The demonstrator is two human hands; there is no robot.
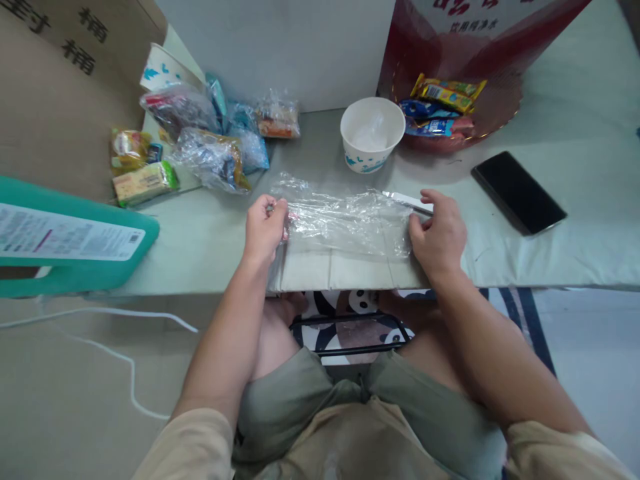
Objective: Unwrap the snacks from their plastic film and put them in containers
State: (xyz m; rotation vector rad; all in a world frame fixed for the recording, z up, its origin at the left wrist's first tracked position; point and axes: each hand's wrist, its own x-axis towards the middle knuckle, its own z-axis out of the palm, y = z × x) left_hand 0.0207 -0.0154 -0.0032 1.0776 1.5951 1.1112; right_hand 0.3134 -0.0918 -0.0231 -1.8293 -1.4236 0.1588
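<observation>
A clear plastic bag [345, 223] lies flat on the pale table [210, 240] in front of me. My left hand [265, 230] pinches the bag's left end, fingers closed on it. My right hand [440, 233] rests on the bag's right end, fingers pressing it against the table. A thin white strip or tool [407, 200] lies just beyond my right fingertips.
A white paper bowl [373, 137] stands behind the bag. Several bagged snacks [210, 143] lie at the back left, more snack packets [440, 107] in a red container at back right. A black phone [517, 192] lies to the right, a teal case [70, 233] at left.
</observation>
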